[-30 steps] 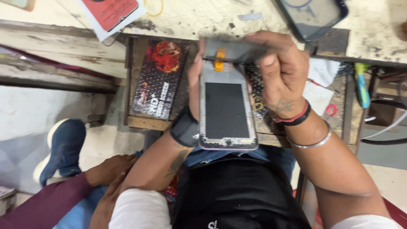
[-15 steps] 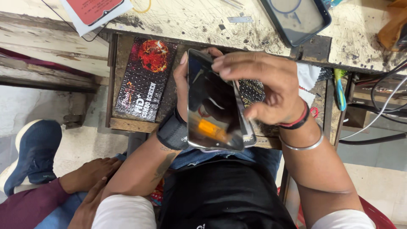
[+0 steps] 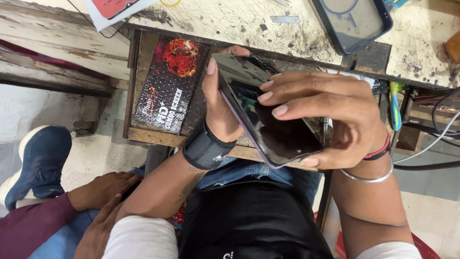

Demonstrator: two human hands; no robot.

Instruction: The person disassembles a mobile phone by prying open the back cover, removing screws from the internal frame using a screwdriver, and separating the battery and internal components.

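Left hand (image 3: 218, 103) grips the dark glossy slab smartphone (image 3: 266, 115) along its left edge; right hand (image 3: 330, 120) clamps the right edge, fingertips on the glass. Phone tilted, held above the lap, just below the scarred pale bench (image 3: 230, 24) edge. Black printed box (image 3: 167, 86) beside it.

head cam | looks steeply down, close over lap and workbench (image 3: 230, 24) edge | single view

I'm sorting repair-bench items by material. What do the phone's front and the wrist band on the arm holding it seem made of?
The phone front looks like glossy dark glass: it mirrors the fingers. The wrist band on the left hand looks like matte black elastic fabric, probably neoprene, hugging the wrist. The right hand steadies the phone.
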